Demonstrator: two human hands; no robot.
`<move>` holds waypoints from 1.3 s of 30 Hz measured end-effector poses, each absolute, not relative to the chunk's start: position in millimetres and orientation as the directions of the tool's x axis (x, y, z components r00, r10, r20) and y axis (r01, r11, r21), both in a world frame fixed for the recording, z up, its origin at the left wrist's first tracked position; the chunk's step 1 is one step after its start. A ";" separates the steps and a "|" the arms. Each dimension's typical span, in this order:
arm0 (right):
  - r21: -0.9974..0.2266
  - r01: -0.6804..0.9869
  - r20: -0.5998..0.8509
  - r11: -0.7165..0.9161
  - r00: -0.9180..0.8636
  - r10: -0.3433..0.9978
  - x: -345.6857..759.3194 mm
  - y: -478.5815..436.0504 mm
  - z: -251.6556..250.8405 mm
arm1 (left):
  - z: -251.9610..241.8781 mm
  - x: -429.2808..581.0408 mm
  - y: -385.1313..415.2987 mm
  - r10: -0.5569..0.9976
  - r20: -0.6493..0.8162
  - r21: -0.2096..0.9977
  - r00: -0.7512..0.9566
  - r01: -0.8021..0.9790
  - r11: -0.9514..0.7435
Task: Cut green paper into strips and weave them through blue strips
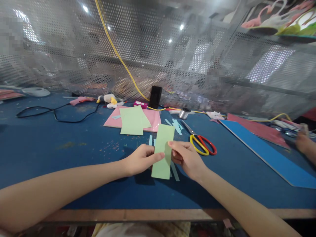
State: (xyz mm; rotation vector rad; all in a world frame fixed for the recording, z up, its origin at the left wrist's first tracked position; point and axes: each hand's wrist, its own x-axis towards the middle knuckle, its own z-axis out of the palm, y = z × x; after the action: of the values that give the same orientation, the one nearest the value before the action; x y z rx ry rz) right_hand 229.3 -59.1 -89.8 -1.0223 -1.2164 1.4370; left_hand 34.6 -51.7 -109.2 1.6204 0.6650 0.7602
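Observation:
Above the blue tabletop I hold a strip of light green paper (pixel 163 164) upright between both hands. My left hand (pixel 142 160) grips its left edge, thumb on the front face and fingers behind. My right hand (pixel 189 158) pinches the right edge with the thumb on top. Some narrow pale blue paper strips (pixel 175 171) lie under and behind the green piece, partly hidden by it. Scissors (pixel 203 144) with one yellow and one red handle rest just beyond my right hand. More light blue strips (pixel 177 126) are scattered near their blades.
Green sheets (pixel 132 121) lie on a pink pack (pixel 112 117) farther back. A wire spool (pixel 184 113) and a dark phone-like object (pixel 155 97) stand near the perforated metal screen (pixel 81 49). A blue board (pixel 266 151) lies at right, near another person's hand (pixel 306 143).

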 end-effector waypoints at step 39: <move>-0.364 0.594 0.646 0.717 -0.393 0.654 221.8 -68.5 -62.1 | -42.3 -4.6 -57.0 0.502 0.686 0.265 0.527 0.462 -0.846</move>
State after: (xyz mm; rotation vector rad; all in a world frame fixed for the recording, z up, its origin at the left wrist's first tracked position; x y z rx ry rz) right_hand 221.8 -68.5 -62.1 -0.9452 -2.1050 0.0931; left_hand -4.6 -57.0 -42.3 2.7008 0.8540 1.2384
